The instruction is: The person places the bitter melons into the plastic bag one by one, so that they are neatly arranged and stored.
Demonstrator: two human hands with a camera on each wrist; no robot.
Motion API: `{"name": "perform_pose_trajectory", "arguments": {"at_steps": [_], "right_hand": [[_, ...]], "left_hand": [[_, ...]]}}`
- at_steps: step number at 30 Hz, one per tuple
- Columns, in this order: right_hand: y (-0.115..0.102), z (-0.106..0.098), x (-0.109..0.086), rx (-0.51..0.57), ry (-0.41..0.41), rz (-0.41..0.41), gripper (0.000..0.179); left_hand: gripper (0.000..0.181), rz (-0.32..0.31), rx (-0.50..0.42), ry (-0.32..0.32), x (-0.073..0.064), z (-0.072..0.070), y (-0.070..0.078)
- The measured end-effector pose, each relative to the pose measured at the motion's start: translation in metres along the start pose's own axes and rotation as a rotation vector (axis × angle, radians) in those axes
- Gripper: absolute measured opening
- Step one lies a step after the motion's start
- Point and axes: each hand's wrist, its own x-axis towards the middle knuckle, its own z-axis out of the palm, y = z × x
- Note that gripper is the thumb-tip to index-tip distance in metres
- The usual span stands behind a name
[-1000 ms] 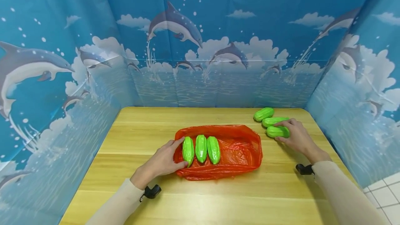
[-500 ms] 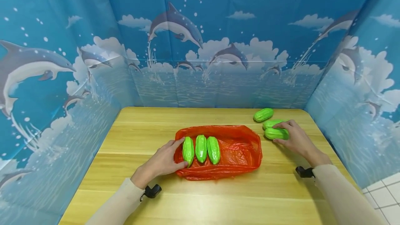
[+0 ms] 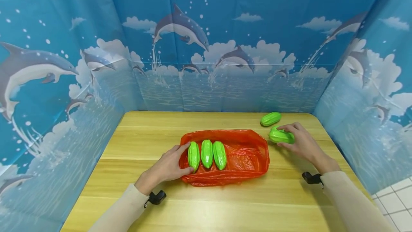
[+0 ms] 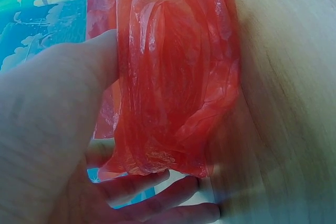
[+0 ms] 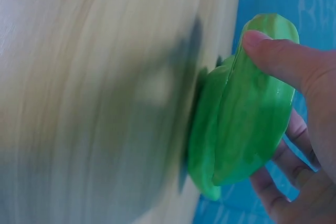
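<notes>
My left hand (image 3: pixel 168 164) holds the left end of a red plastic bag (image 3: pixel 248 155), its thumb and index finger over the rim. The left wrist view shows the thumb (image 4: pixel 102 56) passing behind the bag's wall (image 4: pixel 168 72), with other fingers outside. Inside the bag, three green ridged gourds (image 3: pixel 207 154) lie side by side. At the right, my right hand (image 3: pixel 305 146) grips another gourd (image 3: pixel 281 137) between thumb and fingers. The right wrist view has this gourd (image 5: pixel 257 108) tilted, with a second gourd (image 5: pixel 205 135) close behind it, mostly hidden in the head view.
One more gourd (image 3: pixel 270 119) lies near the back edge of the wooden table (image 3: pixel 154 124). A blue dolphin-print curtain (image 3: pixel 225 88) surrounds the table's back and sides. White floor tiles (image 3: pixel 394 199) show at the lower right.
My right hand has shifted slightly left and up with the gourd in its grip, which now covers the gourd behind it. The left hand and bag stay in place.
</notes>
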Motion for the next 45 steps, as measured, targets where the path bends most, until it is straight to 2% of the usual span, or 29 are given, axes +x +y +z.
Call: {"name": "perform_pose_trajectory", "arguments": {"at_steps": [14, 22, 27, 33, 45], "right_hand": [[-0.032, -0.017, 0.007, -0.004, 0.031, -0.001, 0.052], [-0.060, -0.031, 0.010, -0.011, 0.067, 0.012, 0.054], [-0.083, -0.040, 0.013, -0.017, 0.056, 0.037, 0.054], [-0.104, -0.046, 0.014, 0.024, 0.010, 0.068, 0.059], [-0.124, -0.051, 0.018, 0.059, -0.006, 0.076, 0.057]], "left_hand": [[0.115, 0.030, -0.022, 0.017, 0.001, -0.001, -0.001], [0.113, 0.031, -0.025, 0.000, 0.002, -0.003, 0.000], [0.113, 0.025, -0.030, -0.005, 0.001, -0.004, 0.001], [0.114, 0.022, -0.032, -0.007, -0.001, -0.003, 0.001], [0.114, 0.024, -0.024, -0.009, 0.000, -0.004, 0.002]]}}
